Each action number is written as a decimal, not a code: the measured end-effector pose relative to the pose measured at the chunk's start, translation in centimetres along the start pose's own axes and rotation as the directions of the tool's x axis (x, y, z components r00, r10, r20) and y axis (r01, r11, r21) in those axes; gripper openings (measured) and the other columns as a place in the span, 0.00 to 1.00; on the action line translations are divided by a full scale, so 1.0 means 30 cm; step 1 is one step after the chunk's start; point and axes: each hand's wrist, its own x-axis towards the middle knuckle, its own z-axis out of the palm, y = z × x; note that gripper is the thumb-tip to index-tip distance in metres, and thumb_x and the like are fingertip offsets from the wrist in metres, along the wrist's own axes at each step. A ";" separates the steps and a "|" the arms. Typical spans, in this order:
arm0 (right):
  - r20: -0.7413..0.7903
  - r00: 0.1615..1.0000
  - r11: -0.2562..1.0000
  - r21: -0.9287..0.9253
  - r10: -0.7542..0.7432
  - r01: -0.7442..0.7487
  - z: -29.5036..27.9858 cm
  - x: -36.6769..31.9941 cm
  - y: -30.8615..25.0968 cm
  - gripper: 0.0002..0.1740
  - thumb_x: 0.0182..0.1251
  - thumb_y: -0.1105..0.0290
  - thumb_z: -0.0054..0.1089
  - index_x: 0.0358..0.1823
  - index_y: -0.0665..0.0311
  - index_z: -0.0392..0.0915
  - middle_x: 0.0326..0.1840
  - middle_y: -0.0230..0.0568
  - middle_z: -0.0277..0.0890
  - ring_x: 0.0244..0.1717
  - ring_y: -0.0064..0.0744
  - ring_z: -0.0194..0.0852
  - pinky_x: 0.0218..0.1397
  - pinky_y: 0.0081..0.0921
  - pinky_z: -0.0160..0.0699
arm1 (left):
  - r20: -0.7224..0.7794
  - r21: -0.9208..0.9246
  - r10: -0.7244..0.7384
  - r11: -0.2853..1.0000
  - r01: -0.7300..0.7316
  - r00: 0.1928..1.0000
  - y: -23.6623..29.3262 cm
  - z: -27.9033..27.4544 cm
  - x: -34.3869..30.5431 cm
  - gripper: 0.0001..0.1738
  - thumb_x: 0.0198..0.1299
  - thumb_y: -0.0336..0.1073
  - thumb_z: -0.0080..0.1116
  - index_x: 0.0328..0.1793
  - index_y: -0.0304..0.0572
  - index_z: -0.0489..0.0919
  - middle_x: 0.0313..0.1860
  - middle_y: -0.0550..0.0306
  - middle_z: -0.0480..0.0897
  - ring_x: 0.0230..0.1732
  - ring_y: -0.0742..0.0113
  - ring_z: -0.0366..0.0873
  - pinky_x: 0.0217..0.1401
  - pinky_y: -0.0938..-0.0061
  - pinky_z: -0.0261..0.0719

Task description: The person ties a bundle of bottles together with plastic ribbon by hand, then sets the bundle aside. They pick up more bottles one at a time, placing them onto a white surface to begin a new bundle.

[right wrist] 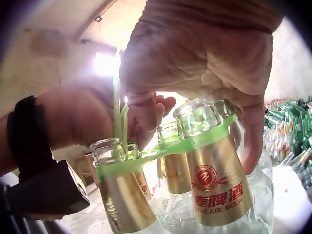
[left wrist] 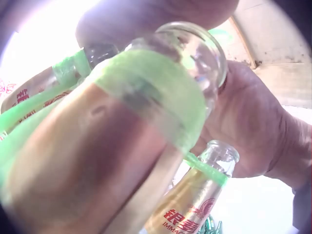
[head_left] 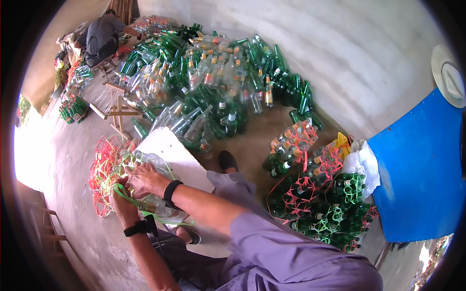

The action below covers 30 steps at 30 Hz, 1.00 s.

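Clear glass bottles with gold neck labels (right wrist: 219,183) stand grouped together, a green plastic strap (right wrist: 185,146) running round their necks in the right wrist view. My left hand (head_left: 124,206) pinches the green strap at the near left side of the group. Over the bottle tops lies my right hand (head_left: 145,180), its fingers curled down among the necks; in the right wrist view this hand (right wrist: 200,53) has fingers round a bottle neck at the right. A blurred strapped bottle neck (left wrist: 146,97) fills much of the left wrist view.
Red straps (head_left: 104,167) lie left of the bottles, beside a white board (head_left: 177,155). Green and clear bottles (head_left: 213,72) are heaped by the wall. Strapped bundles (head_left: 335,208) stand at right near a blue panel (head_left: 417,169). Another person (head_left: 102,36) bends at the back left by a wooden stool (head_left: 116,111).
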 end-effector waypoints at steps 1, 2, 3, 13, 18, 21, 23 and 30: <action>0.001 1.000 1.000 -0.002 -0.005 0.005 0.002 0.000 -0.002 0.50 0.50 0.56 0.67 0.77 0.69 0.62 0.64 0.68 0.74 0.65 0.61 0.77 0.66 0.53 0.76 | -0.004 -0.001 0.003 1.000 -0.003 1.000 0.011 0.023 -0.005 0.17 0.76 0.43 0.54 0.57 0.37 0.81 0.45 0.62 0.81 0.38 0.76 0.76 0.39 0.80 0.78; -0.008 1.000 0.999 -0.044 -0.013 0.012 0.007 -0.002 -0.004 0.49 0.49 0.56 0.69 0.74 0.69 0.64 0.62 0.67 0.75 0.63 0.58 0.78 0.64 0.52 0.77 | -0.060 -0.080 -0.053 0.996 0.049 0.997 0.024 0.043 -0.011 0.15 0.75 0.42 0.55 0.53 0.38 0.82 0.43 0.61 0.82 0.38 0.76 0.76 0.38 0.81 0.75; -0.017 1.000 0.996 -0.087 -0.021 0.020 0.027 0.006 0.001 0.48 0.48 0.57 0.71 0.72 0.70 0.66 0.60 0.66 0.76 0.61 0.56 0.79 0.62 0.51 0.78 | -0.112 -0.161 -0.114 0.982 0.095 0.987 0.031 0.050 -0.009 0.13 0.74 0.40 0.56 0.50 0.38 0.83 0.42 0.61 0.83 0.38 0.75 0.75 0.38 0.81 0.73; -0.099 0.993 0.909 -0.403 0.068 -0.103 0.119 0.062 -0.047 0.45 0.56 0.50 0.73 0.73 0.59 0.64 0.61 0.56 0.76 0.62 0.56 0.78 0.61 0.72 0.71 | -0.100 -0.160 -0.022 0.987 0.006 0.995 0.008 0.025 0.000 0.11 0.72 0.35 0.52 0.48 0.36 0.83 0.41 0.57 0.84 0.41 0.68 0.82 0.43 0.77 0.78; -0.056 0.989 0.921 -0.360 0.133 -0.145 0.103 0.051 -0.057 0.41 0.58 0.51 0.71 0.70 0.60 0.66 0.59 0.53 0.77 0.60 0.51 0.78 0.61 0.57 0.75 | -0.073 -0.254 -0.051 0.967 0.030 0.996 0.017 0.035 -0.005 0.10 0.71 0.34 0.54 0.47 0.34 0.82 0.41 0.54 0.84 0.40 0.66 0.82 0.46 0.75 0.81; -0.130 0.991 0.908 -0.418 -0.013 -0.042 0.146 0.072 -0.024 0.35 0.62 0.53 0.68 0.65 0.62 0.70 0.56 0.52 0.78 0.58 0.47 0.78 0.59 0.43 0.76 | -0.036 -0.259 -0.058 0.965 0.047 0.998 0.015 0.030 0.003 0.10 0.71 0.33 0.54 0.46 0.33 0.82 0.40 0.53 0.83 0.40 0.66 0.82 0.45 0.75 0.83; -0.165 0.986 0.901 -0.431 -0.035 -0.040 0.129 0.050 -0.034 0.30 0.65 0.53 0.64 0.62 0.63 0.72 0.53 0.51 0.79 0.56 0.44 0.78 0.57 0.37 0.75 | -0.103 -0.235 -0.086 0.970 0.060 0.991 0.040 0.060 -0.017 0.10 0.70 0.33 0.55 0.46 0.33 0.81 0.40 0.53 0.83 0.38 0.67 0.81 0.42 0.76 0.82; -0.207 0.970 0.889 -0.458 -0.126 0.017 0.132 0.041 -0.020 0.27 0.67 0.55 0.61 0.59 0.67 0.74 0.49 0.50 0.81 0.50 0.45 0.80 0.57 0.41 0.73 | -0.040 -0.240 -0.038 0.970 0.028 0.998 0.039 0.060 -0.018 0.10 0.70 0.32 0.54 0.45 0.32 0.82 0.40 0.55 0.83 0.38 0.69 0.81 0.43 0.77 0.81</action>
